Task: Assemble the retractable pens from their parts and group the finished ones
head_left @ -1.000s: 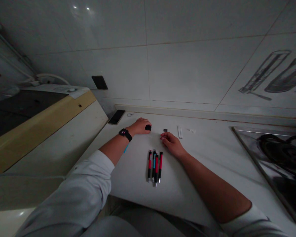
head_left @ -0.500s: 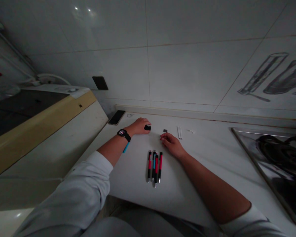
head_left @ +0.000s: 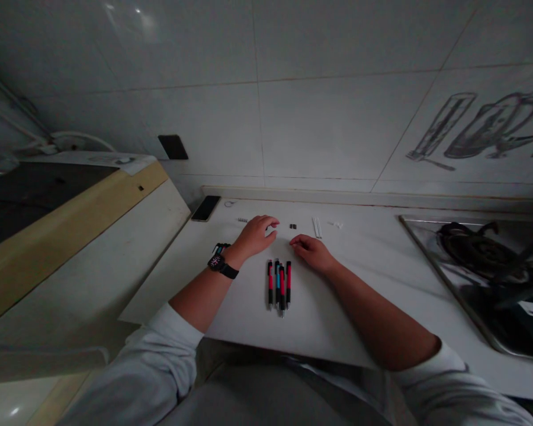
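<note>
My left hand (head_left: 254, 235), with a black watch (head_left: 215, 262) on its wrist, hovers above the white counter with thumb and fingers apart. A small dark part shows in the gap between them, mostly hidden by the hand. My right hand (head_left: 313, 252) rests across from it, fingers curled and pressed together; what they hold, if anything, is too small to name. Several red and blue click pens (head_left: 282, 287) lie between my forearms. Past the hands are small black pieces (head_left: 293, 226), thin white tubes (head_left: 317, 227), tiny whitish bits (head_left: 336, 225) and small springs (head_left: 242, 220).
Blue and black pen parts (head_left: 221, 247) lie partly behind my left wrist. A phone (head_left: 206, 208) and a thin ring (head_left: 229, 203) lie at the back left. On the right a gas stove (head_left: 459, 284) is set into the counter (head_left: 350, 302); a tiled wall stands behind.
My left hand has come away from the back toward the pens and now covers most of the small black parts. The springs have come into view. My right hand stays nearly still; the view shifted.
</note>
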A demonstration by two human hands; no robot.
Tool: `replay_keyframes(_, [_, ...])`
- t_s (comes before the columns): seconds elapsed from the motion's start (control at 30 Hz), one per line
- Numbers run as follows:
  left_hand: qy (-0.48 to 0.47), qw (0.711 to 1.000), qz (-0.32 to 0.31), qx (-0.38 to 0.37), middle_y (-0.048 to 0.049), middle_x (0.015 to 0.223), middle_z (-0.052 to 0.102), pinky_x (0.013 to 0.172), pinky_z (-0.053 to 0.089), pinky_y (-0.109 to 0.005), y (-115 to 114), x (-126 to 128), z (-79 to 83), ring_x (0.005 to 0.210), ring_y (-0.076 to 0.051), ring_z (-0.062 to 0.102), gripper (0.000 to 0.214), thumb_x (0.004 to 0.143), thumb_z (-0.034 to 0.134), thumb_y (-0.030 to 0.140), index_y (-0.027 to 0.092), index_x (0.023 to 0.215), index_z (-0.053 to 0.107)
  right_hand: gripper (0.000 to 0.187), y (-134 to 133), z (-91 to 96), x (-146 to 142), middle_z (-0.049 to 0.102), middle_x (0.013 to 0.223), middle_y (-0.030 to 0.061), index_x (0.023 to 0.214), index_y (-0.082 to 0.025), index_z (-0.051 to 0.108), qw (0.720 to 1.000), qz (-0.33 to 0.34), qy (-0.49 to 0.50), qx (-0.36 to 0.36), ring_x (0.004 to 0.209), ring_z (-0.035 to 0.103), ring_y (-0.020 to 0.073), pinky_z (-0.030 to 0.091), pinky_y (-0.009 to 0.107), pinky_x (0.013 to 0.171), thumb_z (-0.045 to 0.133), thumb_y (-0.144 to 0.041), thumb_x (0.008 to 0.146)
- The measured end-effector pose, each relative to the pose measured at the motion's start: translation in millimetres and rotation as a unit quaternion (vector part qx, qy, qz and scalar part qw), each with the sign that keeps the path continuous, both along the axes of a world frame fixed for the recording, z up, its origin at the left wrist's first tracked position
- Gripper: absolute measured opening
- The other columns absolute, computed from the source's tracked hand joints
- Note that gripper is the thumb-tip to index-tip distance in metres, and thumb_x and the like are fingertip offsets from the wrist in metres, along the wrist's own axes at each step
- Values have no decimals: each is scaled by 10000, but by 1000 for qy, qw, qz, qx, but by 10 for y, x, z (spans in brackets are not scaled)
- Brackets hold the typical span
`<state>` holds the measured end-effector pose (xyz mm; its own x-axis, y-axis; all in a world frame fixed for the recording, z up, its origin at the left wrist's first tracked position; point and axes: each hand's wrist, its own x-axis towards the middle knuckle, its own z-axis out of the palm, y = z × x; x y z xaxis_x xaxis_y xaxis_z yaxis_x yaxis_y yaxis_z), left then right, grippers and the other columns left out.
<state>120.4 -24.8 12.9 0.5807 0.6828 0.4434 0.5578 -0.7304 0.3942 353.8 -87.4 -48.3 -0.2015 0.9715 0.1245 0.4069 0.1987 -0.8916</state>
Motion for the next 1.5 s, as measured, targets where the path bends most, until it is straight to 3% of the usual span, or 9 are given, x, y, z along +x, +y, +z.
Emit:
replay_keyframes(0.13, [-50, 997, -5, -53, -53, 1050, 734, 887, 544, -333, -188, 98, -180, 900, -177, 668, 210, 925, 580, 148, 202, 1091, 695, 228, -116, 176, 77, 644, 757, -3, 982, -192, 724, 992, 76, -98, 5, 679, 527, 139, 394, 263, 666, 578, -336, 884])
replay_keyframes(0.33, [-87, 988, -19, -128, -36, 945, 739, 772, 548, -311, -198, 16, -473, 821, -170, 673, 172, 923, 596, 192, 208, 1052, 708, 211, -265, 387, 26, 668, 732, -20, 1004, -233, 764, 969, 146, -201, 4, 626, 524, 126, 370, 255, 656, 591, -277, 891])
replay_keyframes(0.6, [-155, 967, -26, -200, -31, 980, 747, 821, 566, -306, -227, -1, -523, 889, -165, 699, 175, 936, 594, 235, 217, 1071, 704, 164, -343, 447, -73, 714, 863, 18, 993, -236, 725, 940, 185, -281, 57, 726, 588, 151, 357, 257, 688, 572, -264, 940])
replay_keyframes(0.83, [-182, 952, -12, -244, -39, 989, 751, 776, 569, -295, -350, 21, -469, 881, -172, 705, 170, 922, 597, 223, 224, 1055, 703, 177, -356, 411, -62, 696, 817, 41, 925, -221, 671, 931, 62, -359, 16, 699, 578, 166, 301, 278, 636, 657, -398, 929])
replay_keyframes(0.97, [-186, 950, 3, -252, -36, 985, 751, 810, 575, -328, -409, -5, -421, 868, -184, 701, 174, 929, 599, 249, 255, 1062, 710, 156, -346, 403, -41, 719, 896, 51, 983, -226, 674, 936, 13, -351, -27, 742, 609, 173, 338, 271, 649, 695, -345, 886])
replay_keyframes(1.2, [-212, 941, 38, -260, -23, 873, 732, 745, 562, -327, -404, -43, -392, 799, -182, 683, 138, 933, 582, 293, 261, 994, 701, 177, -318, 320, -5, 756, 939, 52, 1030, -252, 715, 938, 53, -341, -30, 871, 679, 201, 408, 270, 747, 572, -345, 983])
replay_keyframes(1.4, [-201, 953, -4, -228, -15, 909, 733, 766, 545, -292, -436, -11, -405, 821, -162, 670, 143, 936, 589, 266, 240, 1012, 707, 271, -324, 399, -49, 768, 932, 86, 989, -236, 716, 918, 24, -395, -16, 834, 701, 217, 400, 287, 707, 523, -424, 1022])
replay_keyframes(1.5, [-183, 962, -27, -201, -17, 925, 736, 781, 540, -288, -418, 14, -409, 833, -158, 668, 151, 932, 590, 243, 227, 1020, 712, 292, -378, 458, -100, 763, 931, 110, 996, -223, 698, 909, 15, -416, -7, 840, 702, 247, 405, 300, 692, 608, -499, 959])
